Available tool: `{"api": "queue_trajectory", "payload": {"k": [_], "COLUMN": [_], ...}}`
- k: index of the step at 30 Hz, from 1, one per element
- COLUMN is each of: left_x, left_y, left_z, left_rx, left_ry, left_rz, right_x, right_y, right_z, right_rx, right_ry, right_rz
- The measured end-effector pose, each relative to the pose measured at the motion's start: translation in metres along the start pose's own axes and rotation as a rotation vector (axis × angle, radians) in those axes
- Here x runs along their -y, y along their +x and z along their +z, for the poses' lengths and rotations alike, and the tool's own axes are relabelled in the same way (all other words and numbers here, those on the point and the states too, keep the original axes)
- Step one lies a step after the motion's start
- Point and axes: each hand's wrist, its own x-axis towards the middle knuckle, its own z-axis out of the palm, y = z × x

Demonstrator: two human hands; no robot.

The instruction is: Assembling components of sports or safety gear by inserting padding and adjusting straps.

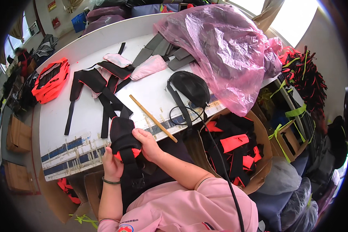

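Near the table's front edge I hold a black padded strap (121,129) with red edging and black webbing folded across it. My right hand (149,145) grips its right edge, thumb on top. My left hand (113,167) closes on its left edge lower down, its fingers partly hidden behind it. From the pad, webbing runs up to more black padded straps (91,79) lying flat beyond. A wooden stick (152,118) lies slantwise just right of my hands. Further right rests a black pouch (189,89) with a strap and a cord.
Pink fabric pads (149,67) and dark grey strips (181,58) lie at the back of the white table (62,123). A large pink plastic bag (224,50) covers its right end. An orange bag (52,81) sits at left. A cardboard box (261,176) of black and red pieces stands at right.
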Motion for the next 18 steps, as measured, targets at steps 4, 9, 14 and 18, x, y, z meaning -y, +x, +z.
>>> {"api": "queue_trajectory", "payload": {"k": [4,9,14,18], "left_x": [-0.004,0.001,0.016,0.022], "left_y": [0.005,0.007,0.001,0.000], "left_z": [-0.001,-0.012,-0.026,-0.023], "left_rx": [-0.022,-0.028,0.129,0.012], "left_ry": [0.064,0.022,0.016,0.056], "left_rz": [0.020,-0.003,0.083,-0.024], "right_x": [-0.003,-0.003,0.001,0.006], "right_y": [0.000,-0.005,-0.006,-0.009], "right_z": [-0.006,-0.003,-0.003,0.000], "right_rx": [-0.007,-0.013,-0.055,-0.040], "right_ry": [-0.126,-0.161,-0.018,-0.020], "right_rz": [-0.020,-0.014,-0.082,-0.086]}}
